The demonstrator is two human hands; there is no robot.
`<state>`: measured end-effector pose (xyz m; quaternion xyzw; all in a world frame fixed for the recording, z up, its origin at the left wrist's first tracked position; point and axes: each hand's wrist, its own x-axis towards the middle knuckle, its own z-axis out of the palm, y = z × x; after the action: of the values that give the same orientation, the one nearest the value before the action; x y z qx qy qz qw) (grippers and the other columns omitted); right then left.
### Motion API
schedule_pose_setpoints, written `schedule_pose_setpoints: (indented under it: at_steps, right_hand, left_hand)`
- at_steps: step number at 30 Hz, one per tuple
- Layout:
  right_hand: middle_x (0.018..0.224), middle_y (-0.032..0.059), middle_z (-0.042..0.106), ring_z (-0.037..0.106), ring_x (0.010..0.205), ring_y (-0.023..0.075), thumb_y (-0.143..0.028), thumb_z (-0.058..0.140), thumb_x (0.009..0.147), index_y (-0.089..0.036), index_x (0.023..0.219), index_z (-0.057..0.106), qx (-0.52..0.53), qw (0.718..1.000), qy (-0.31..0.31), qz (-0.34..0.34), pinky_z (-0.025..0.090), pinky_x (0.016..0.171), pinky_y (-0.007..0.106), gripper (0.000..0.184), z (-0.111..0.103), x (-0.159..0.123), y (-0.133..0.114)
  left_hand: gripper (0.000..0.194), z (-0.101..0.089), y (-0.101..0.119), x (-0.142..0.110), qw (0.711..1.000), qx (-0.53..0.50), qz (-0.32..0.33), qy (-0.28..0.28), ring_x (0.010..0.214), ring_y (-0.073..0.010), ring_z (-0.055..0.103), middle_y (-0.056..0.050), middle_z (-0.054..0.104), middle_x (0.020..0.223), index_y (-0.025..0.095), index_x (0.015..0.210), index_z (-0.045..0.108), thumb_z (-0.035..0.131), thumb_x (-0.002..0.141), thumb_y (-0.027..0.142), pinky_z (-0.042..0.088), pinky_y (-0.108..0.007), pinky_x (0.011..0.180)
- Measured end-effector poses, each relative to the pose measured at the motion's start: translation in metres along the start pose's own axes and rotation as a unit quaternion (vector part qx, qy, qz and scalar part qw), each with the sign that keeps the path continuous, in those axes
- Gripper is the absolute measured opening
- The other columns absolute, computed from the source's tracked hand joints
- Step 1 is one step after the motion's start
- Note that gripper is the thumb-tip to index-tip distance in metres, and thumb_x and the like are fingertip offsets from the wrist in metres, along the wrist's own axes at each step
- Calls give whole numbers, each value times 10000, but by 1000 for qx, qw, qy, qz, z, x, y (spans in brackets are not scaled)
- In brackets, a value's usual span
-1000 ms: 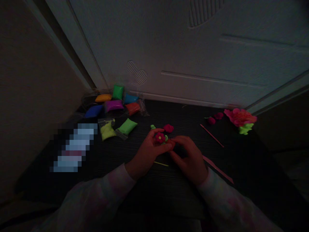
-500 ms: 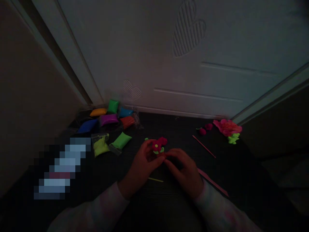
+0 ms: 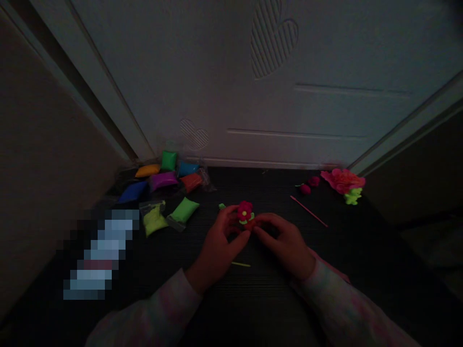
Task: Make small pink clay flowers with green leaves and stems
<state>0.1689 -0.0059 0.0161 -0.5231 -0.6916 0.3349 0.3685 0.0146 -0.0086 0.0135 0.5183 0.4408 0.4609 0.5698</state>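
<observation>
My left hand (image 3: pixel 219 248) is closed around a small clay flower (image 3: pixel 245 213), its thumb and fingers on either side. The flower has dark pink petals, a yellow centre and light green leaves below. A reddish-orange base (image 3: pixel 249 225) shows under the leaves, partly covered by fingers. My right hand (image 3: pixel 287 246) pinches at this base from the right, thumb and forefinger close together; the exact contact is dim. A small green piece (image 3: pixel 222 206) shows behind my left fingers. Beneath the hands lies a thin yellow-green stick (image 3: pixel 241 264) on the dark table (image 3: pixel 253 308).
Bags of coloured clay, including a light green bag (image 3: pixel 184 211) and a purple bag (image 3: pixel 164 180), lie at left. On the right are a pink stick (image 3: pixel 309 211), dark pink balls (image 3: pixel 306 189) and a pink ruffled piece (image 3: pixel 342 180). A white panel (image 3: pixel 217 96) stands behind.
Both hands and the flower have shifted slightly right in view. The flower has turned, so the dark pink piece beside it now sits mostly behind it. The camera view has shifted slightly.
</observation>
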Motion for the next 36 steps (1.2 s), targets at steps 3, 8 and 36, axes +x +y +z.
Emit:
schedule_pose_setpoints:
  at_steps: [3,8,36]
  right_hand:
    - [869,13,659,583,826,148,-212,552,737,-207,844,623,13,1000,0,14,431,748,274,128,0,1,-1]
    - [857,15,668,592,820,153,-248,549,741,-202,842,627,30,999,0,39,434,753,281,135,-2,2,-3]
    - [821,29,680,610,757,168,-291,504,739,-193,836,654,-119,970,170,125,441,706,289,203,-48,31,57]
  left_hand:
    - [431,-1,0,0,1000,-6,4,-1,907,-162,566,-73,559,1072,190,1095,413,576,697,157,450,-291,767]
    - [445,-2,-1,-1,1000,-16,8,-14,931,-167,555,-80,548,1084,188,1116,407,570,703,160,440,-305,800]
    - [367,-20,-9,17,993,23,64,100,863,-154,524,-43,519,946,171,1005,464,587,670,254,441,-297,712]
